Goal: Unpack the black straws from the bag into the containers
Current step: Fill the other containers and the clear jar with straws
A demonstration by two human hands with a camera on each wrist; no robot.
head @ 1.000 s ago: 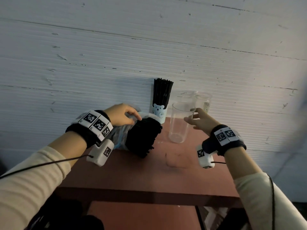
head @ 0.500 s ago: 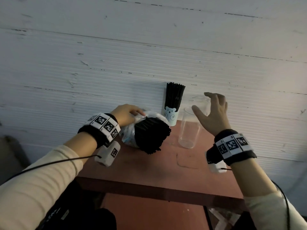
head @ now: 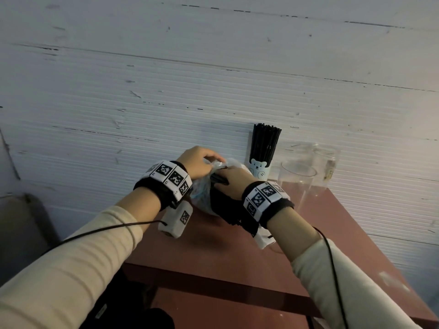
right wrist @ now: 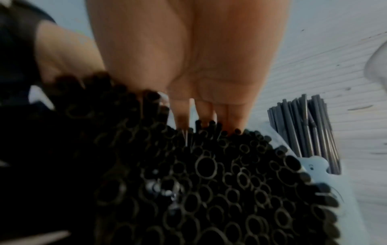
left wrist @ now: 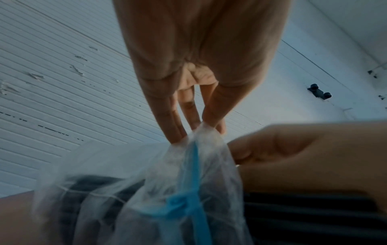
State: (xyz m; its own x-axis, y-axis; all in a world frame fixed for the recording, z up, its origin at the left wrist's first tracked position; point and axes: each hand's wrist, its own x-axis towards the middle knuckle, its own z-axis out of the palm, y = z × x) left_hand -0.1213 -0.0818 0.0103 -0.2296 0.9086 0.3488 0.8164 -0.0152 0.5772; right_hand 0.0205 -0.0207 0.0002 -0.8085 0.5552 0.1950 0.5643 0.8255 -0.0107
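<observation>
White ribbed wall panels fill the upper part of the head view; a reddish-brown table [head: 320, 233] occupies the lower centre and right.

Current state:
- The clear plastic bag [head: 202, 198] lies on its side at mid-frame, just left of the bear-print cup [head: 259, 168].
- The left hand [head: 199, 162] pinches the gathered closed end of the bag between the fingertips [left wrist: 178, 132]; a blue tie [left wrist: 194, 207] runs down the film below that pinch.
- The right hand [head: 231, 180] is curled over the top of the black straws [right wrist: 220, 174] that project from the bag mouth. How many straws it encloses cannot be told.
- The bear-print cup already holds a packed upright bunch of straws.
- A clear glass [head: 298, 184] stands empty to its right, and a second clear container [head: 326, 162] stands behind, near the wall.

Probable hazards:
- The straw ends are loose and of mixed bore. A partial grasp would likely let outer straws slide free and roll across the table.
- The bag film is thin and slack. If the left-hand pinch slips during extraction, the whole bag would probably travel with the bundle.
- The bear-print cup stands just beside the bag; a sideways pull could tip it.
- The clear glass, being tall and light-looking, may topple if the bundle enters at an angle.
</observation>
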